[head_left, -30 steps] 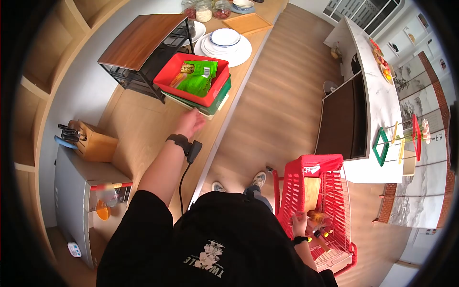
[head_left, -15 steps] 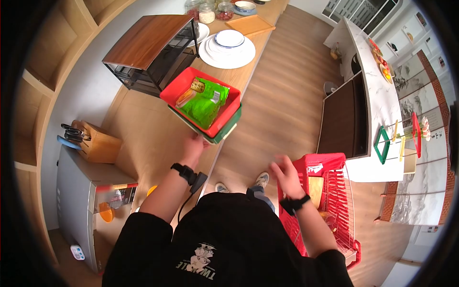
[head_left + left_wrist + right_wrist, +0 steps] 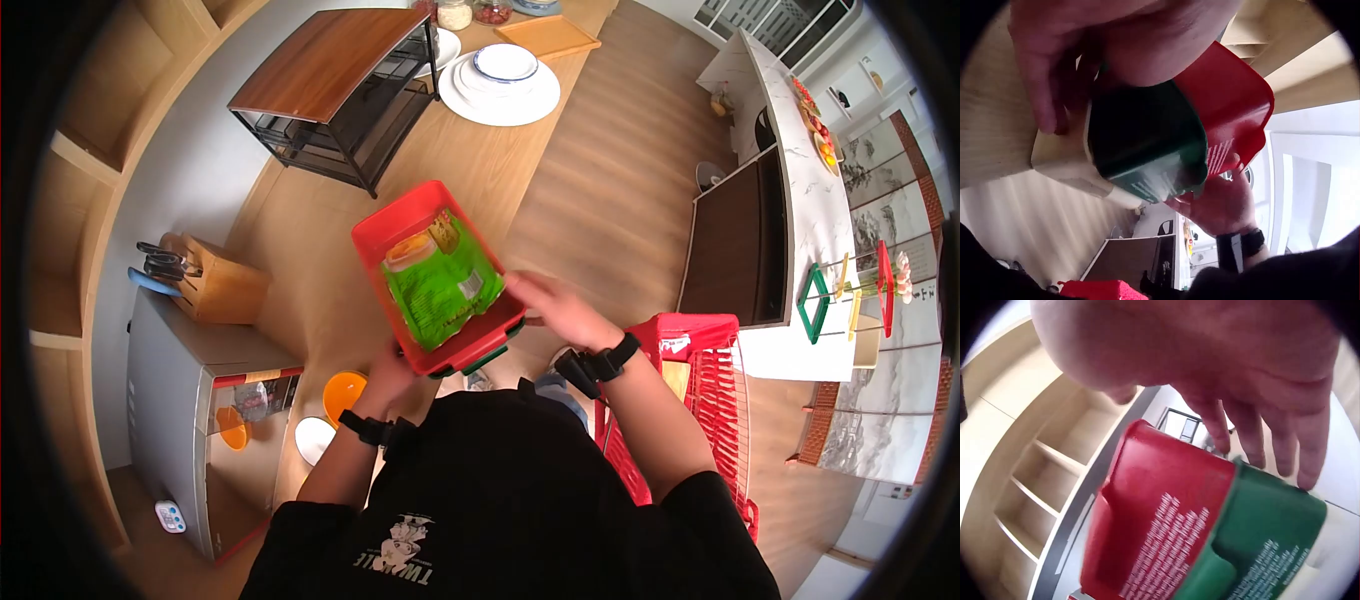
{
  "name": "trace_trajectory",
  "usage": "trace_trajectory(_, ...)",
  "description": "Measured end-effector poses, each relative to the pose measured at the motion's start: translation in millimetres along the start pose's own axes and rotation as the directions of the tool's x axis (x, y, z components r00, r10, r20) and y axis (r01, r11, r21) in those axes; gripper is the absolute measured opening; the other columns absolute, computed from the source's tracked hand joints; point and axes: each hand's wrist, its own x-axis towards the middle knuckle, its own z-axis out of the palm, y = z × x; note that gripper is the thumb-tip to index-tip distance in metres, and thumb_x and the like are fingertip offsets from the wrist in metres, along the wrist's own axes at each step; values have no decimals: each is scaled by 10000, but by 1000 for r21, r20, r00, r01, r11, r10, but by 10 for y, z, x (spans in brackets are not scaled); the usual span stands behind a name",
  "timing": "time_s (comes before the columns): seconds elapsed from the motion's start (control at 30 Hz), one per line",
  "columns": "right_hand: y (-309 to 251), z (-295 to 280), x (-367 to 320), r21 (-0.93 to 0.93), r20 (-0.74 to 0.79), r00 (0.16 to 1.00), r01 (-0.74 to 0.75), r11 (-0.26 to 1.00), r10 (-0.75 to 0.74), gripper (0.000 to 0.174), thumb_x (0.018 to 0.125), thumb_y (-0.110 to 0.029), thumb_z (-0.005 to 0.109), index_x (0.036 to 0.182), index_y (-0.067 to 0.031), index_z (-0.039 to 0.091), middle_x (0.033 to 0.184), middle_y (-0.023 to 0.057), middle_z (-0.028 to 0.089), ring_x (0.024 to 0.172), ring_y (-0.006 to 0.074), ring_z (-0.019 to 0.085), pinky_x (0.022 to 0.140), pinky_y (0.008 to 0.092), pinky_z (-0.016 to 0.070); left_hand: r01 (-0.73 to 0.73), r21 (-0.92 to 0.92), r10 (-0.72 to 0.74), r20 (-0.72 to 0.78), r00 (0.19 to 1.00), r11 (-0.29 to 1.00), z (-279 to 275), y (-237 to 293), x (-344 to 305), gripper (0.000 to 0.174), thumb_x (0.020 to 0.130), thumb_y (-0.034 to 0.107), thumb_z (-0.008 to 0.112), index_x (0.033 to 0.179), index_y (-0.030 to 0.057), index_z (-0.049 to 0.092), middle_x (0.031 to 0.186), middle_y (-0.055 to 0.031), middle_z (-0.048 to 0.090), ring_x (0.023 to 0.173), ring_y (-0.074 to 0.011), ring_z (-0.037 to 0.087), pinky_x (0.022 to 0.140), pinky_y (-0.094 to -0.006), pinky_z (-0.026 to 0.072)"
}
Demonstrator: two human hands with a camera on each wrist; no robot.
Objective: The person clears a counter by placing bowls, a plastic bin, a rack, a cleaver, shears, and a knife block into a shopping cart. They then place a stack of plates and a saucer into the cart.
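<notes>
A red bin (image 3: 372, 232) holding a green packet (image 3: 440, 285) is nested in a green bin (image 3: 487, 360); in the left wrist view a cream bin (image 3: 1063, 162) is outermost. The stack is tilted at the counter's front edge. My left hand (image 3: 388, 378) grips its near left corner, with its fingers (image 3: 1041, 94) curled by the cream and green bins (image 3: 1147, 137). At the stack's right side is my right hand (image 3: 560, 308), its fingers (image 3: 1282, 440) extended along the green bin (image 3: 1266, 519); whether they all touch it is unclear.
A red shopping cart (image 3: 690, 325) stands at the right. Behind the stack are a black rack (image 3: 340, 150) with a wooden top and white plates (image 3: 500, 95). A knife block (image 3: 228, 285), a grey appliance (image 3: 165, 390) and an orange bowl (image 3: 343, 397) are at the left.
The stack has come nearer my body and turned, away from its place in front of the rack. My right hand has left the cart and moved to the stack's right side.
</notes>
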Motion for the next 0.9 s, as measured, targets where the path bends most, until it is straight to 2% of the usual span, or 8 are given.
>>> trace_trajectory(0.07, -2, 170, -6, -218, 53, 984, 180, 959, -172, 557, 972, -427, 559, 1334, -4, 546, 1137, 170, 691, 1065, 305, 656, 939, 370, 486, -103, 152, 96, 51, 994, 983, -145, -26, -11, 483, 894, 249, 718, 1291, 26, 557, 1189, -147, 665, 1065, -223, 657, 895, -348, 532)
trace_trajectory(0.1, -9, 202, 1, -214, 47, 985, 174, 961, -168, 557, 972, -427, 559, 1334, -4, 546, 1137, 170, 691, 1065, 305, 656, 939, 370, 486, -110, 167, 93, 104, 990, 980, -210, -16, -17, 516, 870, 269, 738, 1286, 19, 565, 1199, -160, 666, 1088, -231, 650, 922, -354, 512)
trace_trajectory(0.17, -89, 261, -24, -635, -28, 991, 83, 768, -130, 400, 941, -333, 567, 1155, -2, 637, 1038, 239, 687, 976, 398, 655, 854, 458, 514, -112, 186, 81, 166, 983, 976, -254, 76, -63, 548, 846, 289, 757, 1282, 11, 573, 1210, -173, 667, 1110, -238, 642, 948, -359, 492)
trace_trajectory(0.2, -97, 332, -9, -686, -126, 977, 40, 727, -173, 262, 905, -225, 549, 945, 3, 671, 928, 270, 659, 897, 450, 626, 793, 523, 508, -71, 184, 39, 169, 985, 980, -261, 192, -112, 562, 825, 270, 787, 1284, 26, 575, 1188, -131, 670, 1071, -193, 637, 912, -336, 506)
trace_trajectory(0.23, -89, 375, 0, -682, -133, 977, 34, 730, -169, 262, 905, -225, 549, 945, 3, 671, 928, 270, 659, 897, 450, 626, 793, 523, 508, -30, 182, -2, 171, 985, 983, -269, 274, -137, 579, 803, 251, 817, 1286, 40, 578, 1167, -89, 672, 1032, -148, 632, 875, -313, 520)
trace_trajectory(0.3, -77, 444, 5, -827, -198, 905, 51, 560, -375, 263, 915, -202, 529, 844, 6, 673, 876, 248, 664, 854, 432, 642, 775, 517, 515, 8, 250, -52, 168, 984, 968, -286, 334, -126, 590, 789, 243, 826, 1284, 41, 578, 1182, -84, 668, 1044, -148, 627, 886, -316, 516)
trace_trajectory(0.43, -77, 468, 12, -794, -212, 904, 62, 605, -371, 265, 915, -166, 522, 813, 37, 659, 851, 260, 647, 825, 440, 634, 769, 509, 523, -67, 282, 19, 170, 985, 957, -291, 333, -154, 577, 845, 301, 757, 1299, 1, 563, 1233, -166, 660, 1139, -241, 626, 951, -355, 485)
trace_trajectory(0.9, -156, 390, -285, -637, -265, 885, 138, 758, -384, 252, 934, -179, 543, 896, 46, 650, 853, 298, 625, 850, 468, 615, 770, 510, 502, -39, 186, 19, 109, 994, 982, -353, -10, -50, 495, 884, 259, 725, 1279, -4, 584, 1227, -168, 660, 1117, -233, 637, 941, -356, 499)
